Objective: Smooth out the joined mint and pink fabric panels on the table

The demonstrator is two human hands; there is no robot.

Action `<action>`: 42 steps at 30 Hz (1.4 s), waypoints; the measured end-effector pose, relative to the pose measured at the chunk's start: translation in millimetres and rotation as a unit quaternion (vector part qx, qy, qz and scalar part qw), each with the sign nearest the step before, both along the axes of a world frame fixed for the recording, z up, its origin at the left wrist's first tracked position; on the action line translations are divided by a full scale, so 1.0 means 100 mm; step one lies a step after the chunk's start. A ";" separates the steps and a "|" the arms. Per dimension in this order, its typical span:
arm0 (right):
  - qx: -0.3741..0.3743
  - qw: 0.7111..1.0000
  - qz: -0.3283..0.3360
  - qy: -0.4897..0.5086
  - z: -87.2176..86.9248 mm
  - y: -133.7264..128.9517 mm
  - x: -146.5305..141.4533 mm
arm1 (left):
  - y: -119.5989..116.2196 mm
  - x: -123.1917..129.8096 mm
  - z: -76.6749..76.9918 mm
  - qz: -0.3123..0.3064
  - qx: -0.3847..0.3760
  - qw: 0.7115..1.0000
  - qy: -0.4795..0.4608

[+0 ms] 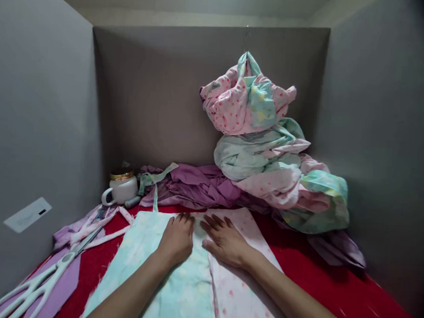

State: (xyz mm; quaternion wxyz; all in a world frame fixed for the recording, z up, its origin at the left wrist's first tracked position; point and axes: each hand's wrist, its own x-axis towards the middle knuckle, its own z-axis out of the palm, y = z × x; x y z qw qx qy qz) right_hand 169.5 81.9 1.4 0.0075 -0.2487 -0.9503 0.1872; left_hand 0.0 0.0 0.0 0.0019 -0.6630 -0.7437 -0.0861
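A two-part cloth lies flat in front of me on a red surface: a pale mint-green panel on the left joined to a pink spotted panel on the right. My left hand rests palm down on the mint panel, its fingers curled at the far edge. Beside it, my right hand lies flat with fingers spread on the pink panel near the seam. Neither hand holds anything.
A tall heap of pink and mint cloth stands at the back right over purple fabric. A white mug with a gold lid sits back left. White-handled scissors lie at the left on lilac strips. Grey walls enclose three sides.
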 end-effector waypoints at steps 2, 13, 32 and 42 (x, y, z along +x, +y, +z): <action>-0.005 1.000 0.001 -0.004 0.01 0.00 0.00 | 0.02 0.02 0.00 0.005 0.000 1.000 0.005; 0.048 0.998 -0.022 0.041 0.11 0.09 -0.12 | 0.02 0.03 0.04 0.010 0.001 1.000 0.010; 0.030 0.995 -0.089 -0.026 -0.05 0.05 -0.34 | -0.05 -0.80 -0.05 0.129 -0.091 0.987 -0.018; 0.023 0.995 -0.091 -0.014 -0.05 0.05 -0.33 | -0.02 -1.12 0.12 0.189 0.047 0.980 -0.046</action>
